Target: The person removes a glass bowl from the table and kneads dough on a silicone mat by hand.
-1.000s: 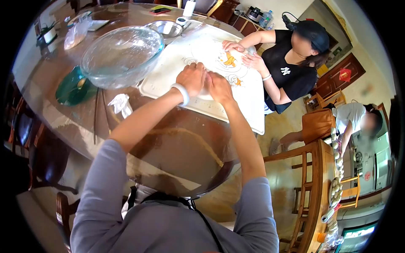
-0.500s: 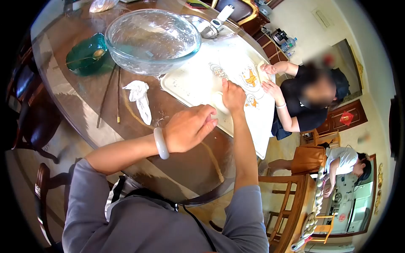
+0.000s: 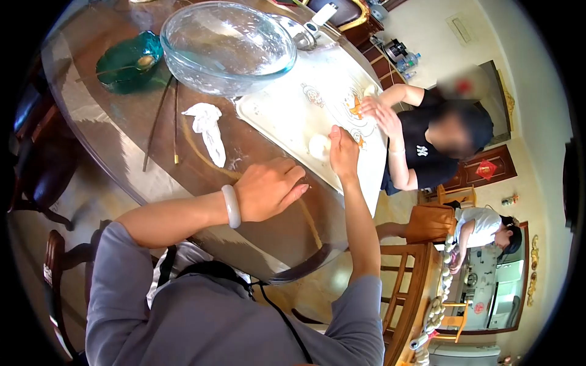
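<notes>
A round white lump of dough (image 3: pixel 319 147) lies on the white patterned tray (image 3: pixel 281 100), near its front edge. My right hand (image 3: pixel 345 152) is beside the dough on its right, fingers curled in and thumb up; whether it grips anything is hidden. Over the brown table, in front of the tray, hovers my left hand (image 3: pixel 268 189) with a pale bangle on its wrist. Its fingers are bent together towards the thumb, and any small thing between them cannot be made out.
A big glass bowl (image 3: pixel 229 52) stands behind the tray's left end. Left of it are a green dish (image 3: pixel 129 64), two sticks (image 3: pixel 176 125) and a crumpled tissue (image 3: pixel 209 131). A co-worker's hands (image 3: pixel 381 114) are over the tray's far side. Another person (image 3: pixel 479 226) bends farther right.
Both hands were together over the tray; they have since parted. My left hand came back over the table, my right stayed by the dough, now in sight. The view has shifted.
</notes>
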{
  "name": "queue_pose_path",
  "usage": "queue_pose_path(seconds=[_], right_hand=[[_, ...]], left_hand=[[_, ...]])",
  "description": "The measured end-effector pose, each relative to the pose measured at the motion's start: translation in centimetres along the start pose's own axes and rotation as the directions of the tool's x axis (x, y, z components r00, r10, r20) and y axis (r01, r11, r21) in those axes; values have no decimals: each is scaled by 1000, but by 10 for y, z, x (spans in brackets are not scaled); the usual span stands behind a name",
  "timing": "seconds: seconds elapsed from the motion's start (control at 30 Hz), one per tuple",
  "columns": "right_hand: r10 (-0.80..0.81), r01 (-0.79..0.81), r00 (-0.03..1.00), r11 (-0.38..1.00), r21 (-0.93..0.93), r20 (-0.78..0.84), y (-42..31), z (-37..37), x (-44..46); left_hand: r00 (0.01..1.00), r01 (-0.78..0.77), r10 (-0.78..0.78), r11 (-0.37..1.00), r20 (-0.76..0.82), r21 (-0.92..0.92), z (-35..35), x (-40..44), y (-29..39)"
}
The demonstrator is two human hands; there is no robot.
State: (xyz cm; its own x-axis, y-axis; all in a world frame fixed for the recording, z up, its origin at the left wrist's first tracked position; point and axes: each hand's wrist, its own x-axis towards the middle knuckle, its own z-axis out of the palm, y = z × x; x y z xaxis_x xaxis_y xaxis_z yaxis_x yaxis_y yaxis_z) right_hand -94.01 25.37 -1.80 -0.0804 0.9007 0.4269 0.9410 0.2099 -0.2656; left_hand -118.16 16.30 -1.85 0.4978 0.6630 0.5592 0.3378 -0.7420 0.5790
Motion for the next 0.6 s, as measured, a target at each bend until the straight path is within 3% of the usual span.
queue_pose_path(seconds=[0.03, 0.13, 0.27, 0.3, 0.4, 0.6], right_hand=[[33, -33, 999, 999, 11, -1, -2, -5, -8], [-181, 160, 978, 967, -197, -98, -11, 0, -24], [-167, 121, 959, 971, -206, -227, -11, 20, 8], [-234, 162, 945, 941, -296, -227, -6, 28, 21], [-258, 177, 940, 928, -328, -224, 5, 50, 57], [-36, 19, 998, 952, -306, -52, 29, 61, 88]], left_hand=[[999, -33, 34, 999, -31, 11, 2, -1, 0], [996, -68, 67, 997, -50, -19, 4, -3, 4], [991, -106, 105, 994, -85, -15, 6, -4, 9], [992, -104, 102, 994, -74, -21, 6, -5, 10], [990, -118, 118, 993, -74, -1, 3, -4, 7], [996, -82, 82, 997, -38, -8, 3, -4, 7]])
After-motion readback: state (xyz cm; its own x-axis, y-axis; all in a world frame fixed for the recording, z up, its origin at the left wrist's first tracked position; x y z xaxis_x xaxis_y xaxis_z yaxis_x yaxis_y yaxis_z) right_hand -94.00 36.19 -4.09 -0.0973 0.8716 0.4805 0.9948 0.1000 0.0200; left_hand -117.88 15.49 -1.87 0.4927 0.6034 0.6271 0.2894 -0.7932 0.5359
